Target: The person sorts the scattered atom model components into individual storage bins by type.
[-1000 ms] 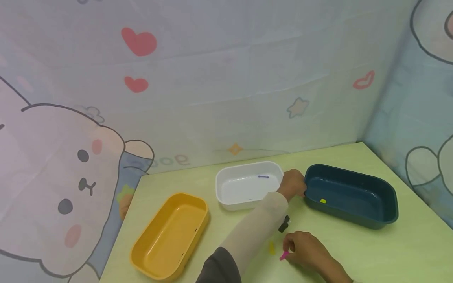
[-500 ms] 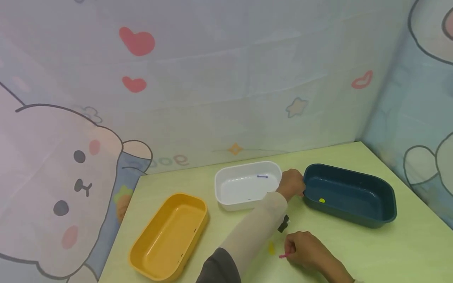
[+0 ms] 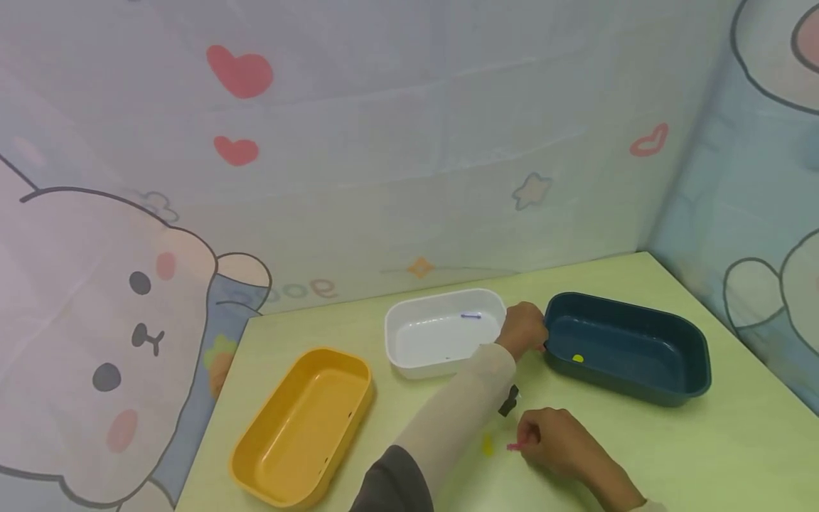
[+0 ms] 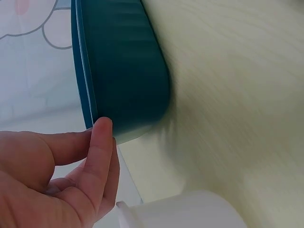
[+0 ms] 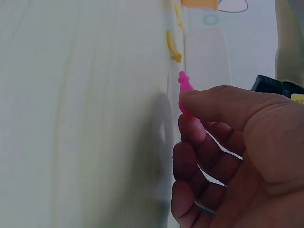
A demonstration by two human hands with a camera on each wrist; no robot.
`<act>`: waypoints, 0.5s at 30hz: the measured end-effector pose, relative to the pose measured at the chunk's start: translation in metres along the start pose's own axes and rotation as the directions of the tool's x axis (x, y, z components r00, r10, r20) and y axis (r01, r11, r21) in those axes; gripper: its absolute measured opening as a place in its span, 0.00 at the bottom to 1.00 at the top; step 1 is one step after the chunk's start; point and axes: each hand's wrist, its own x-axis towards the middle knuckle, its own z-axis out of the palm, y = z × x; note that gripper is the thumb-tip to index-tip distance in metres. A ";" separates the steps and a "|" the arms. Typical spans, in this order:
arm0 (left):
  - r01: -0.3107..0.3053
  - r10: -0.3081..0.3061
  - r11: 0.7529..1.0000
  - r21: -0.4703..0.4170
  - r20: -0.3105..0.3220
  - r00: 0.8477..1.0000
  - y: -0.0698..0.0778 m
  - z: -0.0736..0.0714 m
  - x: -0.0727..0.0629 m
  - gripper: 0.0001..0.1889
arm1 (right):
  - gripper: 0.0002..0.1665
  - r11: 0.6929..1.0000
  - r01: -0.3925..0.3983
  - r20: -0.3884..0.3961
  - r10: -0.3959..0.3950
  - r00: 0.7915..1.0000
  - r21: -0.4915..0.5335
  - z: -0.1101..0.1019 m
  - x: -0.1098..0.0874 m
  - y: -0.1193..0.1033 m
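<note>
With thumb and fingertip, my left hand [image 3: 525, 331] pinches the near-left rim of the dark teal plastic bin [image 4: 126, 61]; the head view shows that arm stretched across the table. Lower down, my right hand [image 3: 558, 442] holds a small pink plastic piece [image 5: 184, 85] between thumb and forefinger, its narrow knobbed end sticking out. Just left of that hand lies a small yellow piece [image 3: 488, 444]; the right wrist view shows a curved yellow piece [image 5: 172, 46] and a thinner one beyond it. Inside the teal bin is a yellow-green piece [image 3: 578, 358].
Between the arms lies a small black object [image 3: 508, 402], its kind unclear. A white bin [image 3: 399, 364] with a purple stick-like piece [image 3: 470, 316] stands beside my left hand. The yellow-orange bin [image 3: 307, 427] is at the left. Printed cloth [image 3: 358, 178] hangs behind the table.
The pink piece has turned from slanting down to nearly level in my right hand, which has risen slightly. My left hand stays at the teal bin's rim. The head view has shifted a little.
</note>
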 end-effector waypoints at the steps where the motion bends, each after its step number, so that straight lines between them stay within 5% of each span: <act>1: -0.009 0.009 1.000 0.019 -0.002 1.000 0.000 0.000 0.000 0.09 | 0.12 1.000 -0.005 -0.018 0.005 1.000 -0.010 -0.001 0.001 0.000; 15: -0.008 0.008 1.000 0.017 0.002 1.000 0.000 -0.002 0.000 0.12 | 0.09 0.993 -0.109 -0.113 0.104 0.988 -0.040 -0.028 0.007 -0.001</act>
